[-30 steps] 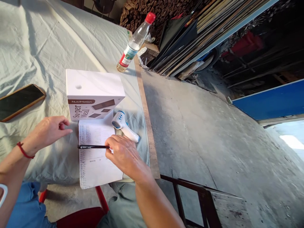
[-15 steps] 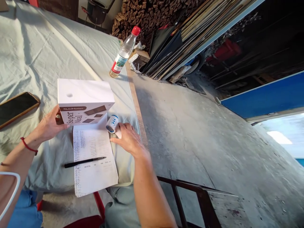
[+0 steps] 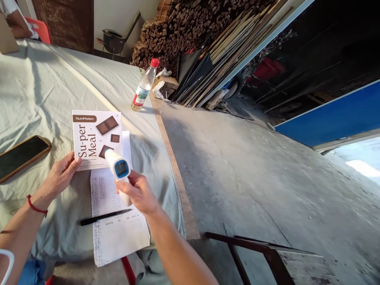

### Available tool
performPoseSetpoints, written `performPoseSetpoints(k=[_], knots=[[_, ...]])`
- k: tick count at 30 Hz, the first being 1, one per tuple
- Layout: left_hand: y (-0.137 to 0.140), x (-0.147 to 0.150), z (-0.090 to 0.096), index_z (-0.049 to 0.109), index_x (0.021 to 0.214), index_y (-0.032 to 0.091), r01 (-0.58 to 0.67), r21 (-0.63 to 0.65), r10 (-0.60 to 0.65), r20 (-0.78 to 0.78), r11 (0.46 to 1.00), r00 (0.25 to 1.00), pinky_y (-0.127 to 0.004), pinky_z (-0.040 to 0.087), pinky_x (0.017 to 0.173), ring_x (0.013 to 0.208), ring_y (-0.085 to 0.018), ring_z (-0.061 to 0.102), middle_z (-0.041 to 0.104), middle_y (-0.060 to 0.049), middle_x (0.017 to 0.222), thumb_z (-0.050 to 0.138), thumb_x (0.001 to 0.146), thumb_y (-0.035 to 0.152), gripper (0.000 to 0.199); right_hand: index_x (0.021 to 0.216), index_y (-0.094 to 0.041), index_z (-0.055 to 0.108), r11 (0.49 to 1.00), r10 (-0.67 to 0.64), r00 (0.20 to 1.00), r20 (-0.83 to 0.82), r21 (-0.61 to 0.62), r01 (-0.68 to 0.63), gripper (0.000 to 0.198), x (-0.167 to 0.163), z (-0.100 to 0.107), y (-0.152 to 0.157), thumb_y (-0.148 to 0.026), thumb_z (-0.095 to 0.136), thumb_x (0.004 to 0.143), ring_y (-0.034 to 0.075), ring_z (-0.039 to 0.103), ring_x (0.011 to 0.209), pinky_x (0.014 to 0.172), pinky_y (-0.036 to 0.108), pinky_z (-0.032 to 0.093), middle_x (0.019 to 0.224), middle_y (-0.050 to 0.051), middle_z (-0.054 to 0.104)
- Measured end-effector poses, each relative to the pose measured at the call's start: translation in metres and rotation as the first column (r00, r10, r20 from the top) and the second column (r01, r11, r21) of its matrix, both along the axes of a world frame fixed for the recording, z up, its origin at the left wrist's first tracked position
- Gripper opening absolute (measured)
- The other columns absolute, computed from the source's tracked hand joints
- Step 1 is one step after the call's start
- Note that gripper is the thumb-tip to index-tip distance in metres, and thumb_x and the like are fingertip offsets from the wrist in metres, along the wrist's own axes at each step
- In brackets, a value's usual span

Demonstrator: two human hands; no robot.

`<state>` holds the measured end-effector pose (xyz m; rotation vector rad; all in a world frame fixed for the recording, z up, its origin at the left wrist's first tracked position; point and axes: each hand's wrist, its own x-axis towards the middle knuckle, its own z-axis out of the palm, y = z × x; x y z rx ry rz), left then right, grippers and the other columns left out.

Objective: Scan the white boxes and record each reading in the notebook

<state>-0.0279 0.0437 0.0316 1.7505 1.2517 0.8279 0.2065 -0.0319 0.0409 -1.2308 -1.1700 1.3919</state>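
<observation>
My left hand (image 3: 63, 174) grips the lower left corner of a white "Su-per Meal" box (image 3: 109, 138), thumb on its printed front. The box stands upright with brown bar pictures facing me. In my right hand (image 3: 141, 194) is a white infrared thermometer (image 3: 115, 164), fingers wrapped round its handle. Its blue-rimmed screen faces me, and its front end points at the lower part of the box. Below both hands lies an open notebook (image 3: 121, 241) with handwritten lines, partly hidden behind the box and thermometer. A black pen (image 3: 103, 217) rests across the page.
A phone (image 3: 22, 156) lies at the left on the cloth-covered table (image 3: 59, 91). A red-capped bottle (image 3: 143, 89) stands near the right edge. Stacked firewood (image 3: 166, 39) and leaning boards lie beyond. A dark frame (image 3: 252, 245) stands at lower right. Part of another person shows at top left.
The thermometer has risen from beside the notebook and turned, its screen now toward me. The box has tilted so its front faces me squarely. The camera view has shifted slightly.
</observation>
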Motion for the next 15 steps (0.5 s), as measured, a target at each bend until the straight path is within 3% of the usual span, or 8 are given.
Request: performPoseSetpoints(k=[7,11,15], knots=[[-0.002,-0.002,0.0,0.061,0.105,0.021,0.071,0.021,-0.071,-0.002,0.997,0.997,-0.029,0.049,0.062,0.07,-0.023,0.057,0.051,0.0,0.063,0.049,0.091,0.073,0.055,0.081,-0.024,0.059,0.998,-0.055,0.984,-0.168,-0.021,0.052,0.034,-0.023,-0.002,0.003,-0.05,0.074,0.067,0.014,0.047,0.063,0.058,0.025,0.039,0.067,-0.003,0.052],[-0.005,-0.003,-0.003,0.06,0.111,0.022,0.075,0.03,-0.074,-0.006,0.997,0.997,-0.033,0.054,0.071,0.076,-0.026,0.063,0.05,0.0,0.063,0.048,0.092,0.073,0.056,0.08,-0.024,0.06,0.997,-0.075,0.977,-0.202,-0.016,0.073,0.036,-0.025,-0.001,0.001,-0.053,0.077,0.067,0.014,0.046,0.064,0.058,0.025,0.039,0.068,-0.002,0.052],[-0.007,-0.002,-0.002,0.059,0.116,0.022,0.094,0.003,-0.094,0.008,0.996,0.996,-0.033,0.055,0.069,0.073,-0.026,0.064,0.049,0.001,0.061,0.047,0.093,0.071,0.056,0.082,-0.024,0.062,0.996,-0.085,0.971,-0.224,-0.036,0.079,0.038,-0.027,-0.002,0.001,-0.052,0.08,0.064,0.015,0.048,0.066,0.059,0.026,0.041,0.071,-0.001,0.055]])
